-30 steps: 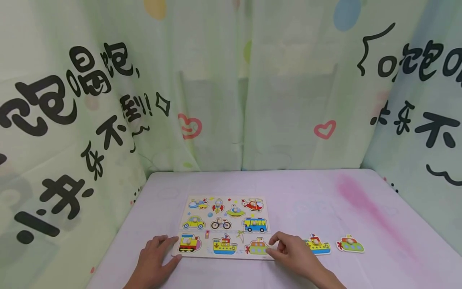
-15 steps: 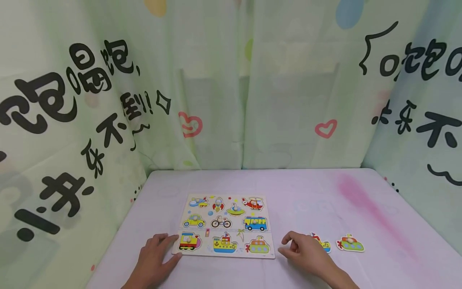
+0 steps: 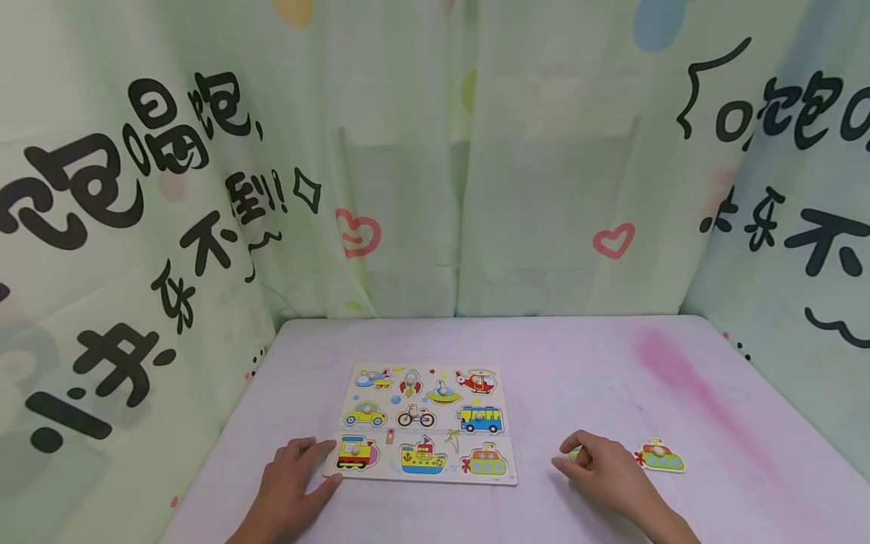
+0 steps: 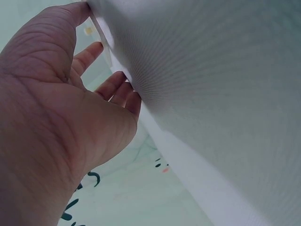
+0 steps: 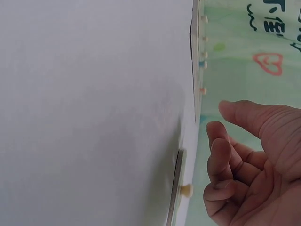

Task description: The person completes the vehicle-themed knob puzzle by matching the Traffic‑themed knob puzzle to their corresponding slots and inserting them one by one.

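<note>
My left hand [image 3: 288, 480] rests at the left edge of a wooden knob puzzle board [image 3: 431, 433] printed with vehicles. Thumb and fingers touch the board's edge, and the left wrist view has the same hand [image 4: 80, 89] with its fingers extended. To the right of the board, my right hand [image 3: 608, 468] hovers over a ship puzzle piece [image 3: 575, 454], hiding most of it. In the right wrist view, thumb and forefinger of this hand [image 5: 256, 160] stand apart with nothing between them. A puzzle piece with a wooden knob [image 5: 186, 190] lies on the table beside them.
A green submarine puzzle piece [image 3: 661, 456] lies just right of my right hand. The table [image 3: 578, 363] has a pale cloth with a pink streak [image 3: 700, 393]. Printed curtains [image 3: 530, 189] enclose the back and sides.
My right hand has moved right, from the board's lower right corner to over the ship piece, covering it. The left hand has stayed at the board's left edge.
</note>
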### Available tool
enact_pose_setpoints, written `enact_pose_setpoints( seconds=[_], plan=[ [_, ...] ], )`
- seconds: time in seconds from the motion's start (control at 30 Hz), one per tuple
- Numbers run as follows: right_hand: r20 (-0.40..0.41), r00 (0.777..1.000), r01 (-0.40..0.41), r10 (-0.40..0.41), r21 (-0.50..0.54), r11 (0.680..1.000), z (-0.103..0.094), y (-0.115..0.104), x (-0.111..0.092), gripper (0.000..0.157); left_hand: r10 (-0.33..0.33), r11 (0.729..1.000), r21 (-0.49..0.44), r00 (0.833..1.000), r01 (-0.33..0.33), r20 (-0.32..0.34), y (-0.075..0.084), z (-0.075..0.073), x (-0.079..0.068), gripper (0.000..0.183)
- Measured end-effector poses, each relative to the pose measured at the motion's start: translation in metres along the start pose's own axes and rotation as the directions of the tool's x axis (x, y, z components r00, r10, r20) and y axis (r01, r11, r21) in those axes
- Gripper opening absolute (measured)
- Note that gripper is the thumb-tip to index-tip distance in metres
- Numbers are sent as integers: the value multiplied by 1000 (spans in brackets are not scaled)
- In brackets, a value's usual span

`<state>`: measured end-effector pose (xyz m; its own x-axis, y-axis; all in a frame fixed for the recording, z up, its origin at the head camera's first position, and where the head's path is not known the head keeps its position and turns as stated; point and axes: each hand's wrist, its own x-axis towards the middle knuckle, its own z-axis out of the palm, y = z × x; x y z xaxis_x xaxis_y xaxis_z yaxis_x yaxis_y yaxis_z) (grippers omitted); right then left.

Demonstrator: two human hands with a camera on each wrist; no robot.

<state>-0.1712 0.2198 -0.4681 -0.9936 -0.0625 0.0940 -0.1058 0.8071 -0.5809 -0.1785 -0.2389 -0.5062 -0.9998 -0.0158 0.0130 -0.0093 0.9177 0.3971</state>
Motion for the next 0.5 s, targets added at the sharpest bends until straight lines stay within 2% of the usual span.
enact_pose_setpoints(
  seconds=[0.23,0.5],
  plan=[
    [-13,1000,-6,7,21,1000,-8,17,-3,18,7,1000,19,1000,-6,-6,0,1,-1,59],
    [0,1000,-29,29,102,994,-13,35,-5,22,9,1000,14,1000,-9,-3,2,0,-2,59]
  ],
)
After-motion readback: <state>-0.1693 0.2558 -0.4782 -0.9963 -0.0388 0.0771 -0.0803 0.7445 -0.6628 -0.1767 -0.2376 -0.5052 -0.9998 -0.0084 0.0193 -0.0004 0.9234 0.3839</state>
